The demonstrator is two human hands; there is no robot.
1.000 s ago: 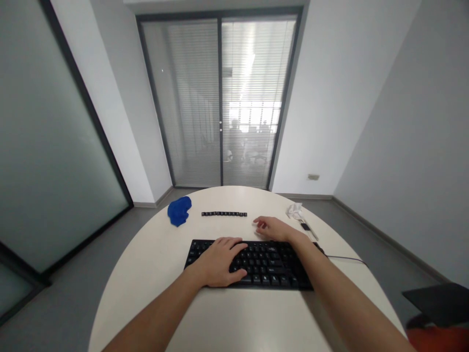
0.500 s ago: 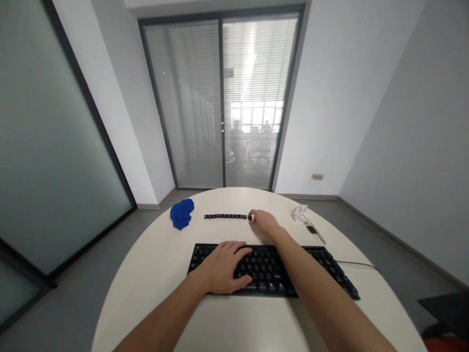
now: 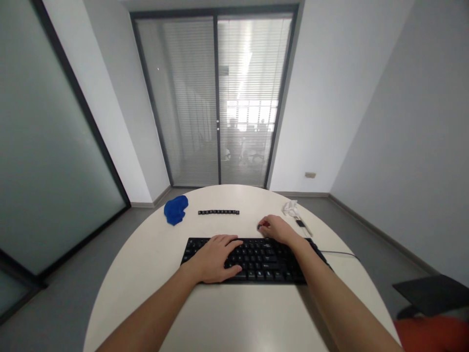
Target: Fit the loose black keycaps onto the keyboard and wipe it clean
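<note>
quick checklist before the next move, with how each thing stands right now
1. Left hand resting on keyboard: ok, spread over its left part.
2. Keycap in right hand: ok, a small dark piece shows at the fingertips.
3. Legend on that keycap readable: cannot tell, too small and partly covered.
4. Row of keycaps in line: ok, roughly straight, beyond the keyboard.
5. Keyboard's top right fully in view: not ok, the right hand and forearm cover part of it.
6. Cable clear of both hands: ok, it runs off to the right.
</note>
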